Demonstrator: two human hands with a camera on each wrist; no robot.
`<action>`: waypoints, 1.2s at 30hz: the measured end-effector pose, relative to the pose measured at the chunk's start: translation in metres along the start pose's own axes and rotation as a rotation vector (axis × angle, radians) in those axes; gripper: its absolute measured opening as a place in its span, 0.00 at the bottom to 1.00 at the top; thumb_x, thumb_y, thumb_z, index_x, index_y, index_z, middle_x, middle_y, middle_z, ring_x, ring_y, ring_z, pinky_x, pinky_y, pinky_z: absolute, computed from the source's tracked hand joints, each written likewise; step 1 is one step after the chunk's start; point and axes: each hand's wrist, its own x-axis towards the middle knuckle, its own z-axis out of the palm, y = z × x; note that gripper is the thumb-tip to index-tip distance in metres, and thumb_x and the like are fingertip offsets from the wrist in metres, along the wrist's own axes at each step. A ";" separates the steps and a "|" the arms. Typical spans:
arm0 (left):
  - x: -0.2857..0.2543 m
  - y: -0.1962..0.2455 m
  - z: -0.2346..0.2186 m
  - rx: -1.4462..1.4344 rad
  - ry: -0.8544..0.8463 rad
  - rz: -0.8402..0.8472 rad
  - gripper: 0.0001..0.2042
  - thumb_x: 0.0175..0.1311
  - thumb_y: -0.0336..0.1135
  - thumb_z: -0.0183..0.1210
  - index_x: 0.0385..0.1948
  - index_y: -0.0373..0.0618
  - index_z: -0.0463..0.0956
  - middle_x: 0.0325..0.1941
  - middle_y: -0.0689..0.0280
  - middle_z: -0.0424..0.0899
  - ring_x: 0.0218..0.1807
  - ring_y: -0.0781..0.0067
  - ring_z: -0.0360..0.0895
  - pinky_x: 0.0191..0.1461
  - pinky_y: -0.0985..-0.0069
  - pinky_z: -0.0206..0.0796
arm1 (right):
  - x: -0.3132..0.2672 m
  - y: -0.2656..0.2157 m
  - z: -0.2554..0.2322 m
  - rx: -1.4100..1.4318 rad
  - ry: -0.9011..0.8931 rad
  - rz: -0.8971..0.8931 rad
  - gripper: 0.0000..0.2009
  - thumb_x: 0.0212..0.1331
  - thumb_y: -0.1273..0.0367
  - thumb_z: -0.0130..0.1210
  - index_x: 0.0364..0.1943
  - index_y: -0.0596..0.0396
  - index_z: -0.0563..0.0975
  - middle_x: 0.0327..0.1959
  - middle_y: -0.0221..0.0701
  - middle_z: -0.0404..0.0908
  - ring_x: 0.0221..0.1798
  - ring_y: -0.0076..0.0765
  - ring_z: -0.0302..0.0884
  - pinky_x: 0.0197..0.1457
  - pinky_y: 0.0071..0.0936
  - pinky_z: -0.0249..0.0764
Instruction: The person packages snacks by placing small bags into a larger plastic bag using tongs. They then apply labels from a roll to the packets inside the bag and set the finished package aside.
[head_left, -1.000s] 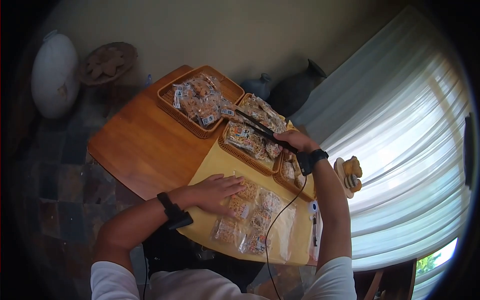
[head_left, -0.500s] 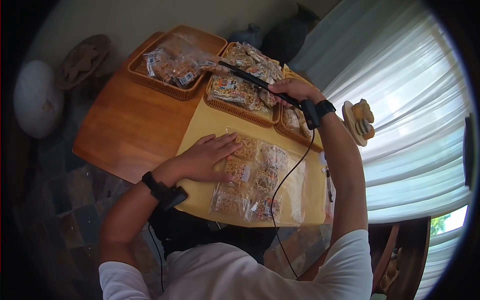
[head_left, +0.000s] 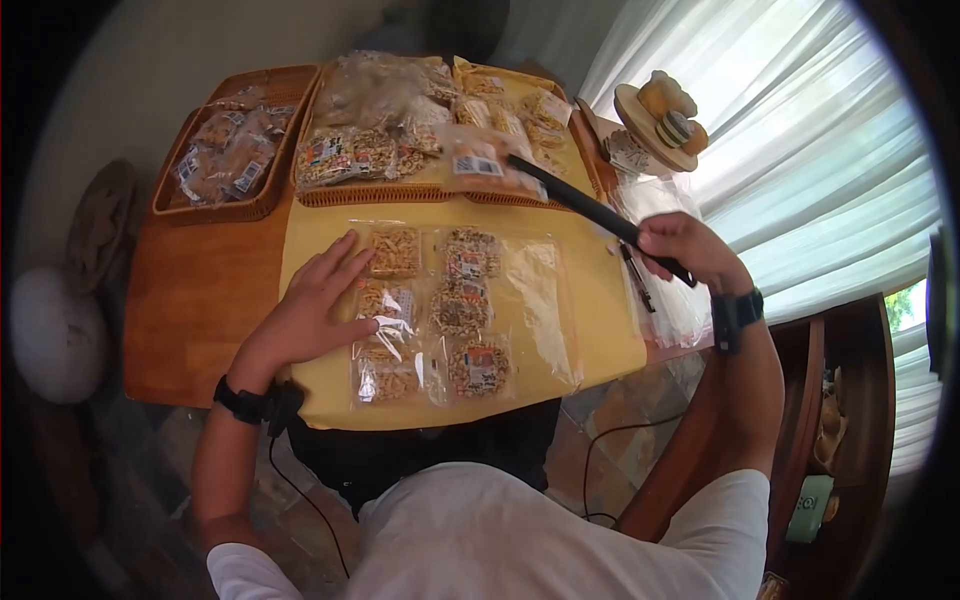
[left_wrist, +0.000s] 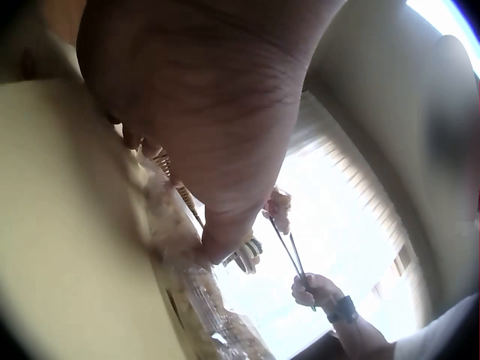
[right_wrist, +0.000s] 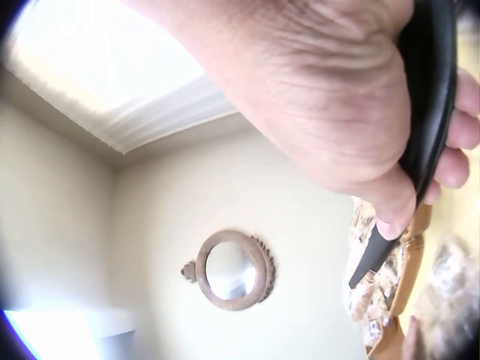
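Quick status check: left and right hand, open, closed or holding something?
Left hand: open, fingers spread, touching flat clear plastic packets of tan pieces.
Right hand: closed round long black tongs, which pinch a white-labelled clear plastic packet.

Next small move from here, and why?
I'd probably have the right hand bring the tongs down and lay the gripped packet on the bare right strip of the clear plastic. Six packets already fill the two columns beside it, and the left hand rests at the left column, away from that strip.
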 end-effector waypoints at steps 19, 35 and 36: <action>0.169 0.146 0.113 0.407 -0.476 0.691 0.09 0.65 0.33 0.64 0.45 0.52 0.85 0.56 0.64 0.80 0.70 0.63 0.75 0.87 0.38 0.40 | -0.198 0.225 0.052 0.349 0.176 0.252 0.13 0.78 0.64 0.63 0.36 0.58 0.84 0.24 0.26 0.84 0.24 0.18 0.76 0.29 0.21 0.71; 0.155 0.144 0.086 0.093 -0.230 0.773 0.06 0.62 0.31 0.71 0.34 0.58 0.83 0.59 0.70 0.80 0.69 0.67 0.74 0.79 0.52 0.48 | -0.172 0.196 0.037 0.121 0.130 0.227 0.13 0.77 0.62 0.65 0.33 0.55 0.83 0.24 0.20 0.82 0.25 0.14 0.75 0.30 0.18 0.70; 0.154 0.144 0.085 0.089 -0.221 0.766 0.06 0.62 0.31 0.71 0.34 0.58 0.83 0.59 0.70 0.80 0.69 0.67 0.74 0.79 0.52 0.48 | -0.167 0.190 0.038 0.089 0.084 0.233 0.13 0.76 0.62 0.65 0.34 0.55 0.83 0.24 0.20 0.82 0.25 0.13 0.75 0.30 0.18 0.70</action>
